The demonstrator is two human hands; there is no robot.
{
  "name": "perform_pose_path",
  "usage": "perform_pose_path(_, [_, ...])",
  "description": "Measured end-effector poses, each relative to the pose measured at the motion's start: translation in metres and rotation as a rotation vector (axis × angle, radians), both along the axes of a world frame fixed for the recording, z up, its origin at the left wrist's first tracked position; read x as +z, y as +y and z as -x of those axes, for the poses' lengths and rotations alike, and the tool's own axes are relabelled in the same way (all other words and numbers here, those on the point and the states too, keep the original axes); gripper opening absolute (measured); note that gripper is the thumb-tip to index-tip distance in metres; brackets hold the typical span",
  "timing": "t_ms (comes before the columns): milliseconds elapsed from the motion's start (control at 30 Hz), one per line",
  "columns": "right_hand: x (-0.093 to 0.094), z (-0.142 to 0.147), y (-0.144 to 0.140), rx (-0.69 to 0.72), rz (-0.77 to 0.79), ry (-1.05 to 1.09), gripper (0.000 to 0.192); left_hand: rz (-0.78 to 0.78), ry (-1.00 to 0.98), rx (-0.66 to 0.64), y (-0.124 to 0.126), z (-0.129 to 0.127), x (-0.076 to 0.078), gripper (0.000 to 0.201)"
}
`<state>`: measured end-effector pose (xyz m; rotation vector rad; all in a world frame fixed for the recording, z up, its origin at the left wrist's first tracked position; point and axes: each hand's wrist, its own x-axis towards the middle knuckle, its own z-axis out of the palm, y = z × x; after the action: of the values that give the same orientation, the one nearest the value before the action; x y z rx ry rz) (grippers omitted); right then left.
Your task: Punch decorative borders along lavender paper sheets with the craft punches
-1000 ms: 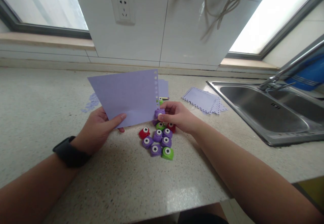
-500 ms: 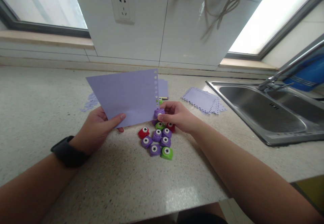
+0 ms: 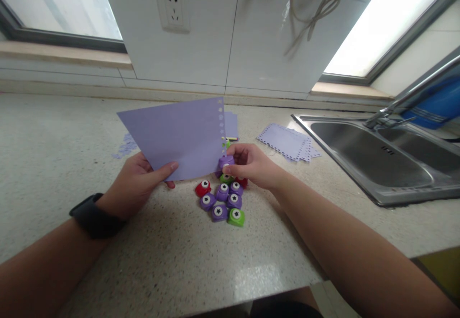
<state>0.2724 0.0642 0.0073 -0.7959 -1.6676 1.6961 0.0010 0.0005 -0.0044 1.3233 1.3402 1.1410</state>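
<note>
Left hand (image 3: 138, 181): raised just above the worktop (image 3: 179, 260), fingers pinching the lower edge of a lilac paper sheet (image 3: 176, 136), thumb on the near face. A black wristband (image 3: 94, 216) sits on that wrist.

Lilac paper sheet: held upright and tilted, a row of small punched holes running down its right edge.

Right hand (image 3: 251, 164): fingers closed around a purple craft punch (image 3: 225, 162), thumb pressed on its top; the punch sits at the lower right corner of the sheet, the paper edge meeting it.

Loose craft punches (image 3: 223, 200): a tight cluster on the worktop directly below the two hands, touching one another. Red ones at the left and partly under the right hand, purple ones in the middle, one green at the front right, one green half hidden under the held punch. White buttons show star, heart and round marks.

Punched paper stack (image 3: 287, 141): lilac sheets with scalloped edges, lying flat between the right hand and the sink (image 3: 373, 160).

Further lilac sheets (image 3: 232, 125): mostly hidden behind the held sheet.

Paper scraps (image 3: 125, 146): scattered at the far left of the sheet.

Wall socket (image 3: 172, 7), hanging cord (image 3: 319, 9), tap (image 3: 406, 100): beyond the worktop.
</note>
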Motion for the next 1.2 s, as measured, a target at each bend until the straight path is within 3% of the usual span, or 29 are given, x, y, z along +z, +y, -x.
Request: perform_pose_path(1200, [-0.0050,-0.0032,0.0047,-0.055,-0.005,0.019,0.037,-0.011,-0.082,0.027,0.0001,-0.0015,-0.0016,0.035])
